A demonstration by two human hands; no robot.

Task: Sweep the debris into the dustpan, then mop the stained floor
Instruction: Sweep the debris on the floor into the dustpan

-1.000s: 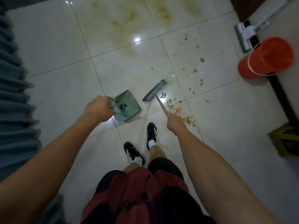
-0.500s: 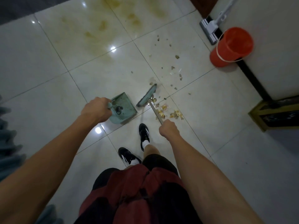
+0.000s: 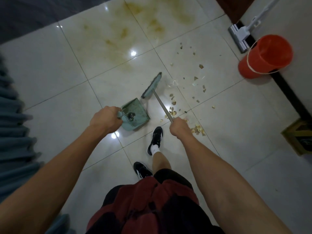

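Broom [image 3: 151, 86] handle is gripped by the right hand [image 3: 179, 127], fingers curled tight round the shaft. The handle runs up and to the left from that hand; the head lies at its far end, long axis slanted from lower left to upper right, just beyond the dustpan's open edge.

Dustpan [image 3: 135, 114] is held at its handle by the left hand [image 3: 106, 120], fist closed round the grip. The pan rests low on the floor [image 3: 50, 68], mouth facing up and right toward the broom head. A small dark item is seen inside near the comb teeth; what it is cannot be told.

Debris [image 3: 173, 103] is scattered to the right of the broom head and handle, from near the right hand up toward the bucket [image 3: 266, 56]. So the debris lies on the far side of the broom from the pan: the stroke is judged to need a pull leftward, across the head's long axis, into the pan mouth. The right hand is the nearer one to the debris.

Stain [image 3: 121, 36] is spread over the tiles beyond the pan, untouched. Mop [image 3: 244, 29] leans at the wall behind the bucket, well apart from both hands.

Against the earlier frames: the broom head is now set farther from the pan, more upfield, and pale bits that lay beside the handle are now strung closer to the right hand. Pan and left hand are much as before. Sweeping is judged early, most debris still out.
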